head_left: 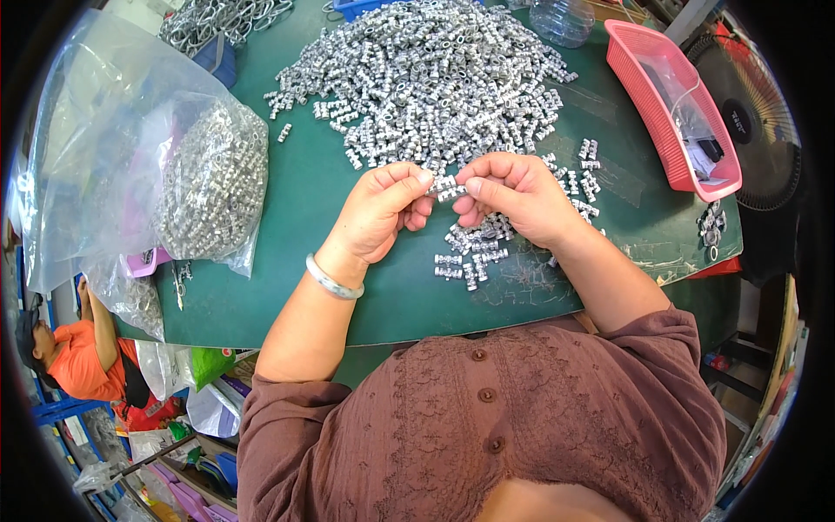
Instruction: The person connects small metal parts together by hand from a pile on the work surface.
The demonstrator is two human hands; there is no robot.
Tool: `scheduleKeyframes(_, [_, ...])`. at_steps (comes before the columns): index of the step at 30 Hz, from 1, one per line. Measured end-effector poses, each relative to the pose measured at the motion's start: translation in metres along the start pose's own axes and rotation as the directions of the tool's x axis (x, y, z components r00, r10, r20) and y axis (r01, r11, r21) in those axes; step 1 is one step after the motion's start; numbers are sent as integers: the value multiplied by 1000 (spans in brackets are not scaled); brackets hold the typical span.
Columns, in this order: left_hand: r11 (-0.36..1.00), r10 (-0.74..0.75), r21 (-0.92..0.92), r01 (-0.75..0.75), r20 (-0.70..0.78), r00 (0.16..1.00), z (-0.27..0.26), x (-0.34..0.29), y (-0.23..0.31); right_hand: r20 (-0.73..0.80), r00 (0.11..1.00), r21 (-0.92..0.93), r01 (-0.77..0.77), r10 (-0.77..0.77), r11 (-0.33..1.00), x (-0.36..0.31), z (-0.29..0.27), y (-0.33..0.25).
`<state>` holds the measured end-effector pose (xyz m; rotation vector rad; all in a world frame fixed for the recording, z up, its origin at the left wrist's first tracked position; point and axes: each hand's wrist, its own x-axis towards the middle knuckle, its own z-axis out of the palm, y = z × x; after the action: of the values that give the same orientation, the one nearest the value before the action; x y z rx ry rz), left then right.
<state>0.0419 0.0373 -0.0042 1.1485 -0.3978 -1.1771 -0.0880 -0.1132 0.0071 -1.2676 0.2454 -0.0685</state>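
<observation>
A small silver ribbed metal fitting (447, 188) is between my two hands, close to the front of a large heap. My left hand (383, 209) is closed, thumb and forefinger pinching the fitting's left end. From the other side, my right hand (519, 196) grips its right end with thumb and bent fingers. Whether it is one piece or two joined pieces is too small to tell. Behind my hands spreads the heap of similar metal fittings (435, 78) on the green table (348, 317). A small cluster of fittings (471, 254) lies just below my right hand.
A clear plastic bag (217, 174) full of fittings stands on the left. More fittings (587, 178) lie right of my right hand. Farther right are a pink basket (622, 52) and a black fan (752, 126). A person in orange (87, 361) is at the far left.
</observation>
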Motion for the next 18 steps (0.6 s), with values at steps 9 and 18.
scheduleKeyframes(9, [993,86,82,-87,17,996,3,-1,1,0,994,-90,112,-112,990,2,-1,7])
scheduleKeyframes(18, [991,99,93,-99,10,995,4,0,2,-9,989,-125,143,-146,982,1,-1,7])
